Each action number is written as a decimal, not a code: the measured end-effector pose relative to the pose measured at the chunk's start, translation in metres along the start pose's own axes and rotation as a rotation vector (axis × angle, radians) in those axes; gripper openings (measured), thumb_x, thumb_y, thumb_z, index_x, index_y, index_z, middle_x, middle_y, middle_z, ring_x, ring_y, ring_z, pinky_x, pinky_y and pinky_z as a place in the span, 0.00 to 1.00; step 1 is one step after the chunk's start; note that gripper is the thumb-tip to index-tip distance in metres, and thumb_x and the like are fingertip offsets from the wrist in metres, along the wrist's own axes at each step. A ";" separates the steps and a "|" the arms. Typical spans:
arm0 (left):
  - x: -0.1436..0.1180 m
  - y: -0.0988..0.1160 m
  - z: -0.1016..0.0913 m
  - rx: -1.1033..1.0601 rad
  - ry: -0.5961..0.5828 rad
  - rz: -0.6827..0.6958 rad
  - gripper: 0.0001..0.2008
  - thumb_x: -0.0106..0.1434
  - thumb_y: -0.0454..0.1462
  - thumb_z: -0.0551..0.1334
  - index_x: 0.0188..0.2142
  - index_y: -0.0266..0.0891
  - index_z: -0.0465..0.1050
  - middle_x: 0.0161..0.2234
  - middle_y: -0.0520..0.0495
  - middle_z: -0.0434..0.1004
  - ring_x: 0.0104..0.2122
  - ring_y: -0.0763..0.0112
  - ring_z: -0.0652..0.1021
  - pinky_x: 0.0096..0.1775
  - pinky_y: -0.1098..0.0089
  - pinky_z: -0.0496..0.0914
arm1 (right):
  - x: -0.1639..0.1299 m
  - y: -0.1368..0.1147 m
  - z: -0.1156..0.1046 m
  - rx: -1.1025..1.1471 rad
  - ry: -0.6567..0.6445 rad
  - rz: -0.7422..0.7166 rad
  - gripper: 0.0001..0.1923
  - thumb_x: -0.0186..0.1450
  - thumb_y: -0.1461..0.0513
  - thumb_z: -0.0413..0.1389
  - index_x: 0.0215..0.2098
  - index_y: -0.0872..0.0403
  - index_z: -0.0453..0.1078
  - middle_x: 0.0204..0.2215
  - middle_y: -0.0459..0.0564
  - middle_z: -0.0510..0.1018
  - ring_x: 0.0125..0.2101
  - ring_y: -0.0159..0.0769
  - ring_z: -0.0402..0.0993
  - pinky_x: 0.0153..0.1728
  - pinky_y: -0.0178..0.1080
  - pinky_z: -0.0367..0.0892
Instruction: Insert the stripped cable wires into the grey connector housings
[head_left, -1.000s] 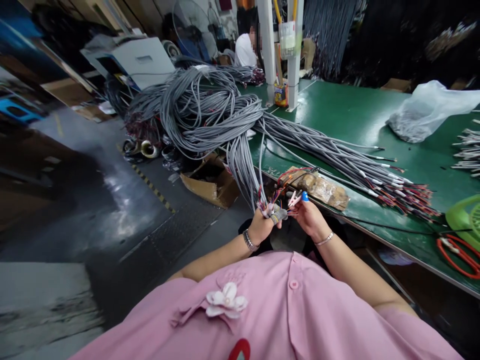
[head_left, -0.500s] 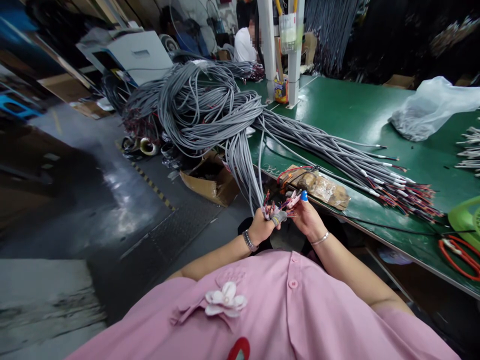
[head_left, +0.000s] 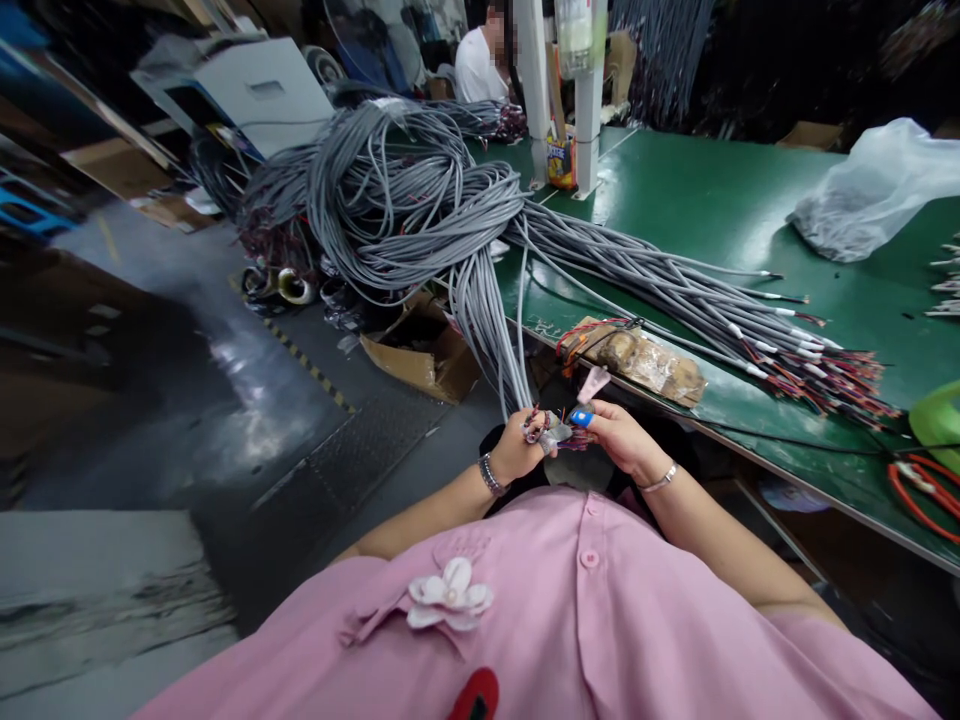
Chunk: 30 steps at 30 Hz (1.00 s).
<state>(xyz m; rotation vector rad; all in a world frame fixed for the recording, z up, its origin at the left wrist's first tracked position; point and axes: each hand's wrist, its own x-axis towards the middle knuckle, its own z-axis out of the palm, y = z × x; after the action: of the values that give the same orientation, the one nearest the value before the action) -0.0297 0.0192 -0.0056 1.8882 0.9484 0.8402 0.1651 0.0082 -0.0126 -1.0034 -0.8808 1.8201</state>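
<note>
My left hand (head_left: 519, 450) is closed around the ends of several grey cables (head_left: 504, 350), which run down over the table edge into my fist. Thin coloured wires (head_left: 576, 440) stick out of this bundle toward the right. My right hand (head_left: 622, 440) is close beside it, thumb and fingers pressed together at the wire ends, with a blue covering (head_left: 581, 419) on the thumb. From the right fingers a small pale pink piece (head_left: 594, 384) points upward; its kind cannot be made out. The right fingertips are partly hidden.
A large coil of grey cable (head_left: 390, 210) lies at the table's left end, and stripped cables (head_left: 675, 280) stretch across the green table (head_left: 697, 190). A taped wooden block (head_left: 637, 360) sits at the edge. Below is an open cardboard box (head_left: 420, 355). A person (head_left: 480, 65) is beyond.
My right thumb has come down from an upright position onto the wire ends. The pink piece now sticks up above the fingers. The view has shifted slightly.
</note>
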 end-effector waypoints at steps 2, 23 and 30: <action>0.001 -0.008 0.001 0.079 -0.024 0.036 0.07 0.54 0.30 0.62 0.21 0.38 0.70 0.20 0.50 0.74 0.25 0.71 0.74 0.37 0.68 0.67 | 0.000 0.004 0.004 -0.051 0.024 -0.065 0.15 0.52 0.53 0.66 0.26 0.56 0.71 0.22 0.44 0.76 0.23 0.30 0.70 0.30 0.36 0.64; 0.000 0.001 0.006 -0.200 0.106 -0.122 0.19 0.60 0.47 0.63 0.20 0.36 0.74 0.21 0.47 0.75 0.23 0.73 0.72 0.30 0.70 0.66 | -0.012 0.016 0.016 -0.031 0.143 -0.173 0.11 0.56 0.54 0.64 0.30 0.53 0.72 0.24 0.43 0.72 0.24 0.28 0.64 0.27 0.34 0.62; -0.001 -0.001 0.006 -0.239 0.178 -0.129 0.19 0.60 0.47 0.62 0.19 0.36 0.74 0.21 0.46 0.75 0.26 0.70 0.74 0.34 0.69 0.68 | -0.011 0.013 0.019 -0.117 0.147 -0.214 0.14 0.55 0.52 0.63 0.33 0.52 0.73 0.28 0.45 0.74 0.27 0.31 0.66 0.28 0.34 0.62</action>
<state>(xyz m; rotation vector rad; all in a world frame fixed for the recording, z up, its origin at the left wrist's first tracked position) -0.0250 0.0166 -0.0089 1.5511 1.0171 1.0089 0.1475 -0.0101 -0.0121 -1.0587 -0.9728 1.5107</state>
